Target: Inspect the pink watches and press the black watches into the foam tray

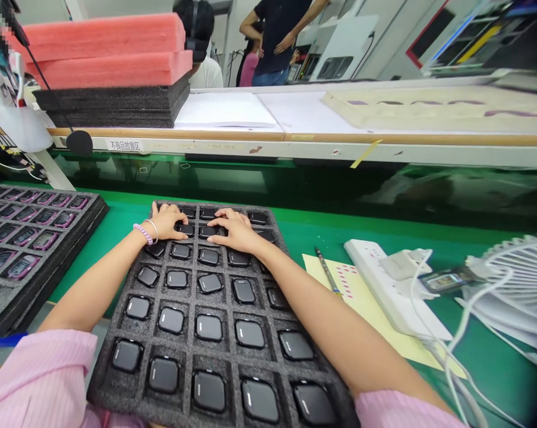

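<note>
A dark grey foam tray lies before me, its compartments holding rows of black square smartwatches without straps. At its far left, my left hand has thumb and index finger at the edges of a smartwatch. Beside it, my right hand reaches across the tray, thumb and index finger on either side of another smartwatch. Both of these watches sit low in their compartments. My right forearm hides part of the tray's right side.
On the left stands a second foam tray with purple-rimmed pieces. To the right are a power strip, yellow paper, a pen, cables and a white fan. Pink foam blocks rest on the shelf; people are behind.
</note>
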Available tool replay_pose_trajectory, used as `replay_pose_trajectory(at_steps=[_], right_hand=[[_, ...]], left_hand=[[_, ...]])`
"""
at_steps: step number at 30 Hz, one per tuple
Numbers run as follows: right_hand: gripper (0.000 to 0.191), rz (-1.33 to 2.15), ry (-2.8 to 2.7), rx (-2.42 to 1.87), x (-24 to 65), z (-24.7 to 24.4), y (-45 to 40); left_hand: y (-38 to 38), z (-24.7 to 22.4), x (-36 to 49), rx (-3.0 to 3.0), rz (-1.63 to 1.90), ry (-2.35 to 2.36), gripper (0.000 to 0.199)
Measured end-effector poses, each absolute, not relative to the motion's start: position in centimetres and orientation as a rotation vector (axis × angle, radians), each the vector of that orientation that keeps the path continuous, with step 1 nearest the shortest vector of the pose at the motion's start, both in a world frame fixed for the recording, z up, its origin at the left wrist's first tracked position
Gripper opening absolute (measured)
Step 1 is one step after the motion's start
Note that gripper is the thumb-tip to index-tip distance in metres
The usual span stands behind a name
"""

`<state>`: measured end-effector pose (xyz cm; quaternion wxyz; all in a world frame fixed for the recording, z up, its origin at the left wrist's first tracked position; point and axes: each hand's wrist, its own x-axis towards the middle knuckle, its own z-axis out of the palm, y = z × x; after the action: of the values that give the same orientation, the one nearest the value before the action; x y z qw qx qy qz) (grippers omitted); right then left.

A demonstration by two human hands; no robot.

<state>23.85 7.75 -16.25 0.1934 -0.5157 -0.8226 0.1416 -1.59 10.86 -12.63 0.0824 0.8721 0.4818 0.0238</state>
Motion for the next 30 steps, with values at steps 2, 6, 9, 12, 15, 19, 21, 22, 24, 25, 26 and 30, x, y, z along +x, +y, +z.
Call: replay_pose_trajectory(at_steps=[2,6,9,12,15,19,21,22,24,25,26,30], right_hand=[[0.039,0.418,-2.295,-1.354,25.8,-15.7,7.7],[0.036,0.435,-2.219,-1.301,31.9,-15.5,7.1],[0.036,0.488,-2.238,-1.464,35.7,-16.3,6.1],[0.039,0.567,-2.248,-1.466,37.2,-17.2,5.3],[0.036,0.489,-2.186,-1.491,36.8,-17.8,5.1],[0.037,0.470,-2.146,-1.516,36.2,-18.0,5.2],[0.041,0.570,-2.126,-1.469,36.2,-18.0,5.2],[0.042,0.616,-2.111,-1.445,36.3,-18.0,5.1],[0.046,0.673,-2.095,-1.409,36.4,-18.1,5.0],[0.048,0.683,-2.095,-1.402,36.5,-18.1,5.0],[0.049,0.686,-2.097,-1.397,36.5,-18.2,5.0],[0.049,0.663,-2.099,-1.396,36.5,-18.6,5.1]], left_hand=[[10.6,-11.3,-0.2,2.639,0.010,1.479,0.036],[9.5,-9.9,5.0,2.723,0.062,1.408,0.025],[8.7,-10.7,9.2,2.718,0.093,1.279,0.024],[8.6,-12.1,11.4,2.691,0.073,1.235,0.029],[9.2,-12.9,11.6,2.660,0.055,1.223,0.029],[9.9,-13.1,10.6,2.635,0.064,1.235,0.034],[10.1,-13.2,10.3,2.628,0.075,1.229,0.035],[10.2,-13.3,10.3,2.626,0.083,1.225,0.035],[10.3,-13.6,10.4,2.622,0.102,1.220,0.034],[10.3,-13.7,10.4,2.619,0.112,1.219,0.033],[10.3,-13.9,10.5,2.616,0.123,1.218,0.033],[10.4,-14.2,10.6,2.603,0.156,1.214,0.033]])
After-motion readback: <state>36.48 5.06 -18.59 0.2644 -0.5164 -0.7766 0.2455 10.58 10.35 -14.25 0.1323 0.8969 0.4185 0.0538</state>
